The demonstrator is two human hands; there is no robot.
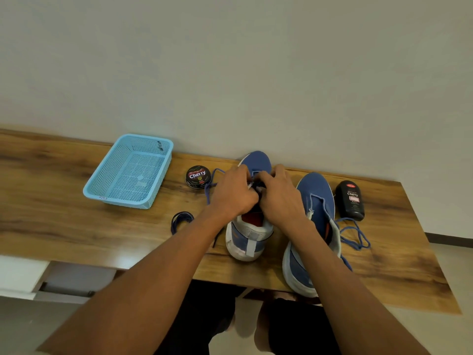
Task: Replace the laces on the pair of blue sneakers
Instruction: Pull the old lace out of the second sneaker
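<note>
Two blue sneakers stand on the wooden table point(64, 221), toes toward the wall. My left hand point(234, 192) and my right hand point(280, 194) meet over the tongue of the left sneaker point(249, 237), fingers curled and pinching its lace at the eyelets. A blue lace end point(211, 187) trails out to the left from under my left hand. The right sneaker point(316, 198) has no lace in its eyelets; a loose blue lace point(354, 234) lies beside it. A dark navy lace point(180, 221) lies coiled left of my left forearm.
A light-blue plastic basket point(129, 172) sits at the back left. A round Cherry polish tin point(198, 176) is beside the left sneaker and a black Cherry bottle point(350, 200) stands at the right. The table's front edge runs under my forearms; the wall is just behind the shoes.
</note>
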